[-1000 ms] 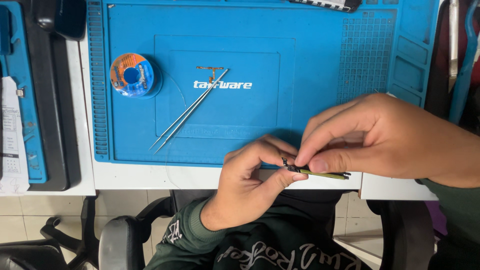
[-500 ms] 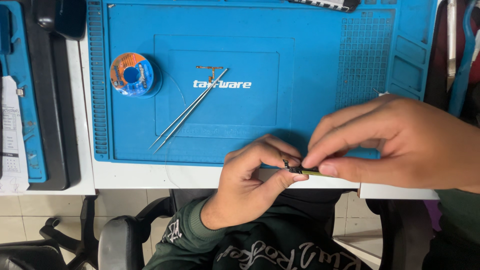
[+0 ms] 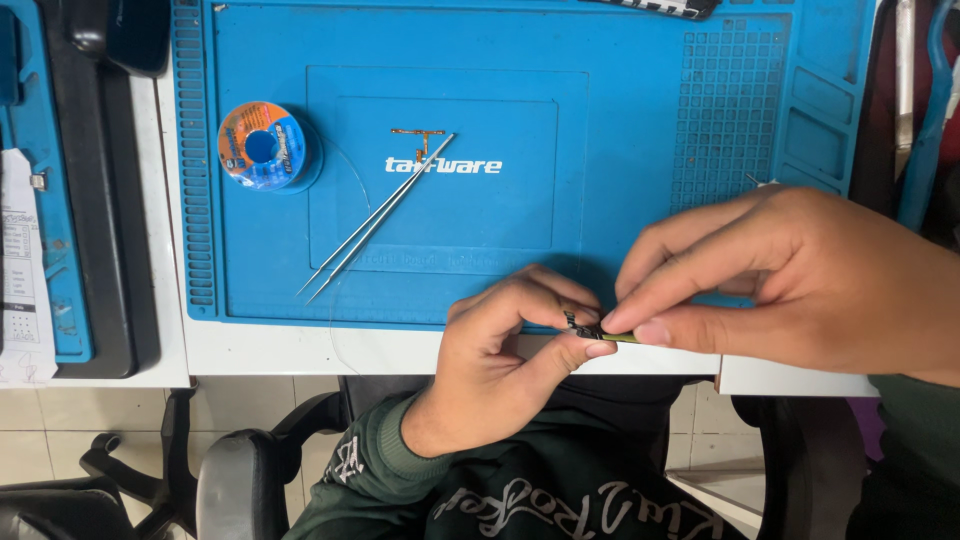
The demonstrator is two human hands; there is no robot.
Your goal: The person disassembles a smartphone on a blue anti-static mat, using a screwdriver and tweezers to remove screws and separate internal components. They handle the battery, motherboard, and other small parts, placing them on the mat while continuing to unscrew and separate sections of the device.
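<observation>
Now, against the frame half a second back: the right hand (image 3: 800,285) has slid left along the strip (image 3: 612,337), so less of the strip shows than before; a second back a long olive stretch of it stuck out past the fingers. The left hand (image 3: 510,350) has held its place. Tweezers (image 3: 378,217) and spool (image 3: 263,146) have not moved.

Grip: left thumb and forefinger are pinched on the dark end of the strip; right thumb and forefinger are pinched on its olive part, the other right fingers curled alongside. The strip sits between the two hands, over the white desk edge (image 3: 300,352), just below the mat (image 3: 620,150).

Count, as I see it: one strip, two hands, one pair of tweezers, one spool of wire, one small gold flex part (image 3: 420,135) at the tweezers' upper end, one blue mat, one paper slip (image 3: 22,290) at far left
</observation>
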